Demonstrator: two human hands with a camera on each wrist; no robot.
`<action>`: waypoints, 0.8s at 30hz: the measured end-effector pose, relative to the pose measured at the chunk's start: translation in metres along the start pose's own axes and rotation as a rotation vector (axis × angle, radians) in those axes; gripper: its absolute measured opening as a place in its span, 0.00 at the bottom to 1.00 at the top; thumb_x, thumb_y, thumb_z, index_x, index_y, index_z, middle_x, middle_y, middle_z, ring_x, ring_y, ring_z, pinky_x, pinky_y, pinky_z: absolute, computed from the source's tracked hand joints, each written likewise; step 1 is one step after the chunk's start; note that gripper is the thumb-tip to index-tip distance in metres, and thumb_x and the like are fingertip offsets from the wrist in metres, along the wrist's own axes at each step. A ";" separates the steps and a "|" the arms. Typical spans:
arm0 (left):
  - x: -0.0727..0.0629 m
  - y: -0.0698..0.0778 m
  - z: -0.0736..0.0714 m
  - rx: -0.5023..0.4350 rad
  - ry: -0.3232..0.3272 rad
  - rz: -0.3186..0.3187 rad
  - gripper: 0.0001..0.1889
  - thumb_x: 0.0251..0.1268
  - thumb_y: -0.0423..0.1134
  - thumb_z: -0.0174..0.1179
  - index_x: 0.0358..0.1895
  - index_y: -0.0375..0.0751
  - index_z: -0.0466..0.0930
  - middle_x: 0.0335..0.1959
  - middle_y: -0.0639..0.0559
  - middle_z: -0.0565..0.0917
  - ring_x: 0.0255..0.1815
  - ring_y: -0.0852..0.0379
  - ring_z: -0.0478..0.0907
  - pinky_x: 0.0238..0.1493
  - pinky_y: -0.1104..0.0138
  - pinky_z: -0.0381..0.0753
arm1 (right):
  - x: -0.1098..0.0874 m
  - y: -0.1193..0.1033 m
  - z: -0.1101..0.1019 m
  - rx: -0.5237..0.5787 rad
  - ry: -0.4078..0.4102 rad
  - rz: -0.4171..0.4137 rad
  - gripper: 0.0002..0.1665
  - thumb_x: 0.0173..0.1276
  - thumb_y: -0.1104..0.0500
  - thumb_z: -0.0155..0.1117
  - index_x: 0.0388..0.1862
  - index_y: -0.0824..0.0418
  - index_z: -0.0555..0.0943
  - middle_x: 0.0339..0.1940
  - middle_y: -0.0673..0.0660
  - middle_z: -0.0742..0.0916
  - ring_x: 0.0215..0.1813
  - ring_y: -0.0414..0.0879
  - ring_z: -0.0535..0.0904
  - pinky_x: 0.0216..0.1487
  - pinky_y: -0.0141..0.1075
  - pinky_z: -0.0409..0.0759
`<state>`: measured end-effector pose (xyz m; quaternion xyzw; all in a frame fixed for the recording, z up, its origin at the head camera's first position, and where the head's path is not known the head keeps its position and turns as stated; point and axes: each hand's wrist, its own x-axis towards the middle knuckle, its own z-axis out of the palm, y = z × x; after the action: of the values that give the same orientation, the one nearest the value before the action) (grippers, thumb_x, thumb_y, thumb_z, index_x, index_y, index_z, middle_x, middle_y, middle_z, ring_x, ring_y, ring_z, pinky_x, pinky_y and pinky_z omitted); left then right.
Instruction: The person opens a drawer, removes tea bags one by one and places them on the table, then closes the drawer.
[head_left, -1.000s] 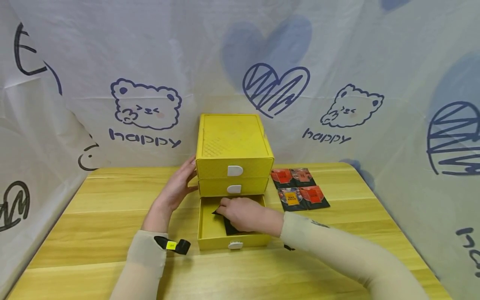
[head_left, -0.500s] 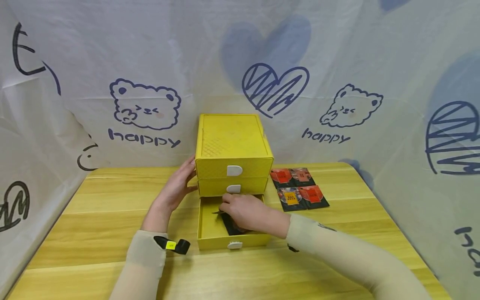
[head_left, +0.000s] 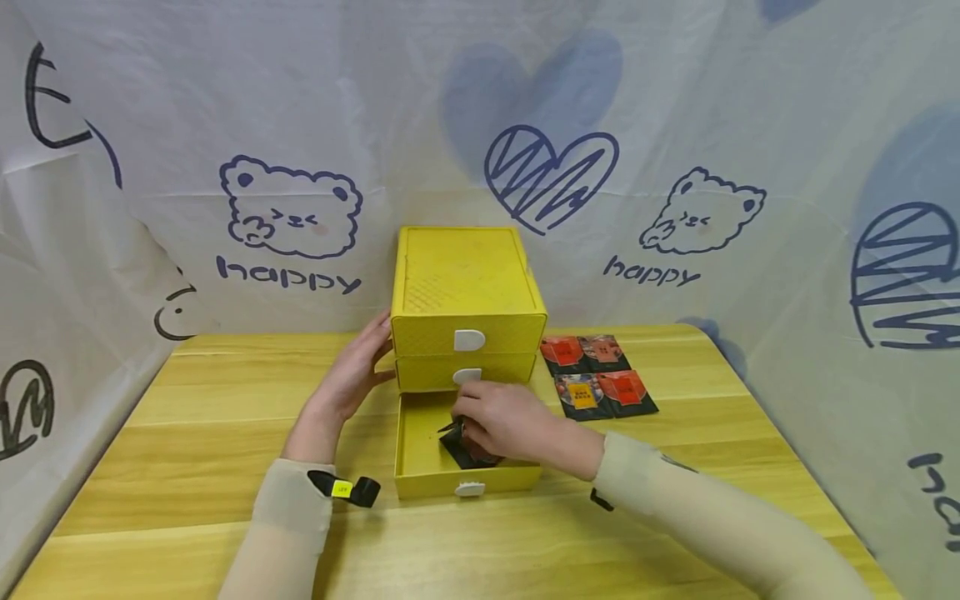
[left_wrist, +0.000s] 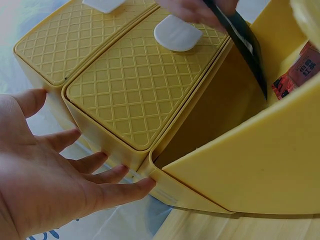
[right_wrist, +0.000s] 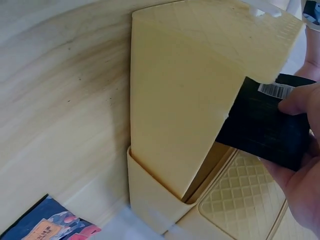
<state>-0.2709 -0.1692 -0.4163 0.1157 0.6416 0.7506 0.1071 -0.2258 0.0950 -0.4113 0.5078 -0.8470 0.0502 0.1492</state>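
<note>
My right hand (head_left: pixel 510 421) pinches a flat black sachet (right_wrist: pixel 265 120) over the pulled-out bottom drawer (head_left: pixel 416 486) of a yellow three-drawer box (head_left: pixel 468 271). Thumb on one face, the hand holds it tilted, and a barcode shows near one edge. Inside the drawer lies another sachet with a red label (left_wrist: pixel 302 70), partly hidden by the drawer front in the left wrist view. Against the box's left side rests my left hand (head_left: pixel 348 379), its fingers (left_wrist: pixel 105 195) spread and fairly straight. The two upper drawers are closed.
Several black sachets with red, pink and orange labels (head_left: pixel 600 379) lie in a two-by-two block on the wooden table (head_left: pixel 225 433), right of the box. A white printed cloth (head_left: pixel 420 150) hangs behind the table and along its sides.
The right hand has drawn a little to the right, with the sachet in its fingers. More of the drawer's left part shows. The left hand stays where it was.
</note>
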 end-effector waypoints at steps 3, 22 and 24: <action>0.000 0.000 0.000 -0.001 0.001 -0.002 0.32 0.88 0.52 0.36 0.87 0.49 0.43 0.85 0.43 0.51 0.84 0.41 0.46 0.76 0.32 0.50 | -0.005 0.001 -0.003 -0.005 0.055 -0.019 0.09 0.67 0.60 0.75 0.45 0.55 0.86 0.41 0.50 0.85 0.41 0.42 0.84 0.40 0.35 0.85; 0.000 0.000 0.000 -0.002 0.008 -0.005 0.32 0.88 0.52 0.37 0.87 0.51 0.43 0.85 0.44 0.52 0.84 0.42 0.47 0.76 0.33 0.50 | -0.043 0.009 -0.014 0.077 0.360 -0.110 0.18 0.56 0.68 0.80 0.44 0.58 0.84 0.43 0.51 0.88 0.46 0.45 0.86 0.47 0.35 0.86; 0.000 0.000 0.000 -0.003 0.010 -0.006 0.32 0.88 0.52 0.37 0.87 0.51 0.43 0.85 0.44 0.51 0.85 0.42 0.47 0.76 0.33 0.50 | -0.048 0.010 -0.015 0.087 0.381 -0.109 0.19 0.54 0.70 0.79 0.44 0.59 0.84 0.43 0.52 0.88 0.45 0.45 0.87 0.47 0.36 0.86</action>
<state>-0.2709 -0.1691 -0.4166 0.1097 0.6413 0.7520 0.1062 -0.2110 0.1436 -0.4113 0.5402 -0.7716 0.1741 0.2871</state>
